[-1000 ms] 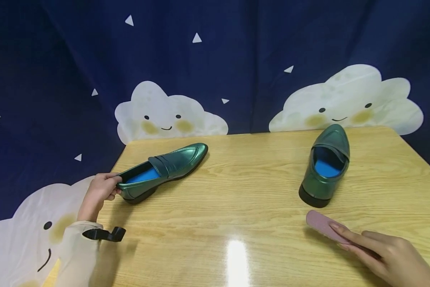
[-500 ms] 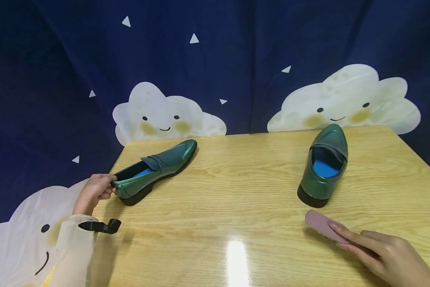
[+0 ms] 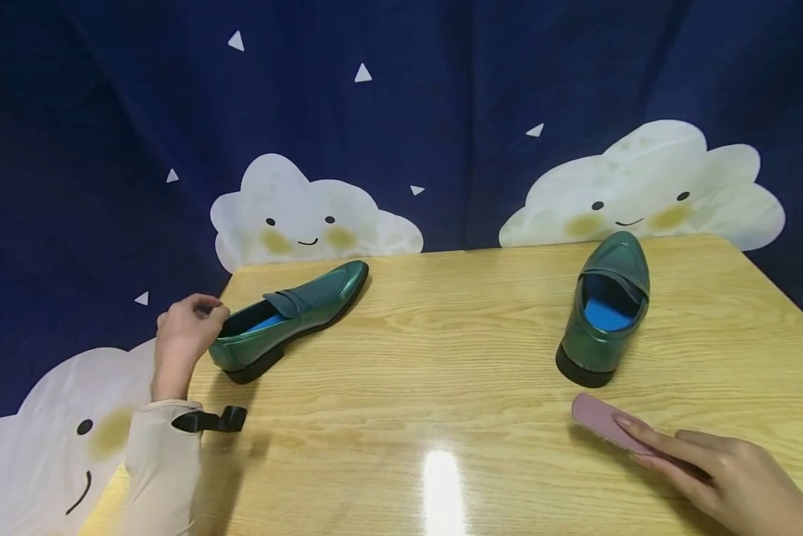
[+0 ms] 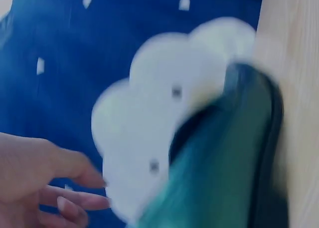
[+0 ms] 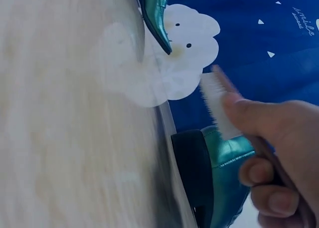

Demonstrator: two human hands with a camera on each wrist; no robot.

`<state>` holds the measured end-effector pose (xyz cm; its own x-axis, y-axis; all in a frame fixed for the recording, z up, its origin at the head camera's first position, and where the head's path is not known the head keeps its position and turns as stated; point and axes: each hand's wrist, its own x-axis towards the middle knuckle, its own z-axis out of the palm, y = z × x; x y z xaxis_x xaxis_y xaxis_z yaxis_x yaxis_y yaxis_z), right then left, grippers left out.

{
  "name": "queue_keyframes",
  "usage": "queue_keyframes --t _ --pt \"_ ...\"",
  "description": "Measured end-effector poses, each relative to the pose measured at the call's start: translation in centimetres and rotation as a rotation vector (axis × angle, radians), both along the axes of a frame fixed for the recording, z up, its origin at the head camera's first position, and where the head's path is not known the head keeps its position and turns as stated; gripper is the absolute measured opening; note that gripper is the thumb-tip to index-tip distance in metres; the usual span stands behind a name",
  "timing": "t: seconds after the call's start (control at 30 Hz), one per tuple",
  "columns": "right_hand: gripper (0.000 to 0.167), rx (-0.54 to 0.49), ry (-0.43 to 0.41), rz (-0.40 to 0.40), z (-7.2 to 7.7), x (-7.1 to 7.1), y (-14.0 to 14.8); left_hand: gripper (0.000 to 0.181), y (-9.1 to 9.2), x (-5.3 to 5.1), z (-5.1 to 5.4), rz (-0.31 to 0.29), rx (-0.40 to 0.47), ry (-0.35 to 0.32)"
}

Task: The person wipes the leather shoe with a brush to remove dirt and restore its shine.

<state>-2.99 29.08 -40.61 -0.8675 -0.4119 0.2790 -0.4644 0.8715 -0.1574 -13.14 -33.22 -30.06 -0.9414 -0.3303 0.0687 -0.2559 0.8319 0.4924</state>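
Note:
At the left of the table stands a green loafer (image 3: 308, 301) with a blue insole, its toe pointing to the back right. My left hand (image 3: 190, 331) is beside its heel; in the left wrist view that hand (image 4: 55, 180) holds nothing, its fingers loosely bent and apart from the blurred loafer (image 4: 214, 163). The matching loafer (image 3: 596, 342) stands at the right, heel towards me. Just in front of that heel, my right hand (image 3: 743, 476) grips a pink-backed brush (image 3: 602, 423). White bristles on the brush (image 5: 219, 106) show in the right wrist view.
The light wooden table (image 3: 442, 357) has a bright reflection near its front. Behind it hangs a dark blue curtain (image 3: 442, 112) printed with white clouds and triangles. A black strap (image 3: 207, 420) is on the left sleeve.
The left loafer was drawn a little to the left and its toe swung backward. My left hand has since let go of its heel and lifted slightly. The right hand has stayed in place.

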Motion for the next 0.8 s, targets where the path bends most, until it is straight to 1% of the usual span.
queue_keyframes --t 0.03,0.07,0.1,0.13,0.17,0.23,0.3,0.4,0.47,0.53,0.63,0.67,0.73,0.8 --pt "0.041 0.007 -0.018 0.001 0.0 0.0 0.1 0.037 1.4 -0.2 0.0 -0.013 -0.004 0.068" --pt "0.040 0.011 -0.026 0.010 -0.1 0.0 0.2 0.033 2.9 -0.4 0.0 -0.046 -0.008 0.124" --pt "0.040 0.012 -0.037 0.022 -0.1 -0.1 0.3 0.029 4.4 -0.7 -0.2 -0.096 -0.012 0.178" --pt "0.040 0.009 -0.035 0.039 -0.2 -0.1 0.3 0.025 6.0 -1.0 -0.5 -0.157 -0.016 0.219" --pt "0.039 0.003 -0.038 0.055 -0.2 -0.2 0.3 0.022 7.8 -1.3 -0.9 -0.225 -0.016 0.248" --pt "0.039 -0.012 -0.044 0.089 -0.4 -0.2 0.4 0.019 11.5 -1.9 -2.0 -0.380 0.001 0.285" --pt "0.037 -0.022 -0.073 0.107 -0.5 -0.2 0.5 0.020 15.4 -2.4 -3.2 -0.516 0.034 0.278" --pt "0.035 -0.020 -0.119 0.138 -0.4 -0.4 0.5 0.024 21.2 -2.9 -4.8 -0.692 0.104 0.237" --pt "0.034 -0.020 -0.152 0.158 -0.4 -0.5 0.4 0.027 24.6 -3.1 -5.2 -0.799 0.126 0.211" --pt "0.036 -0.027 -0.155 0.180 -0.4 -0.5 0.3 0.031 27.7 -3.3 -5.2 -0.892 0.105 0.193" --pt "0.038 -0.038 -0.171 0.188 -0.5 -0.5 0.2 0.040 31.8 -3.5 -4.9 -1.001 0.034 0.161" --pt "0.038 -0.041 -0.179 0.187 -0.5 -0.5 0.2 0.044 33.0 -3.5 -4.7 -1.029 0.011 0.138" --pt "0.037 -0.041 -0.172 0.191 -0.6 -0.5 0.3 0.052 35.1 -3.5 -4.6 -1.076 -0.009 0.078" --pt "0.038 -0.055 -0.132 0.213 -0.7 -0.5 0.3 0.056 36.8 -3.4 -4.6 -1.106 -0.010 0.012"
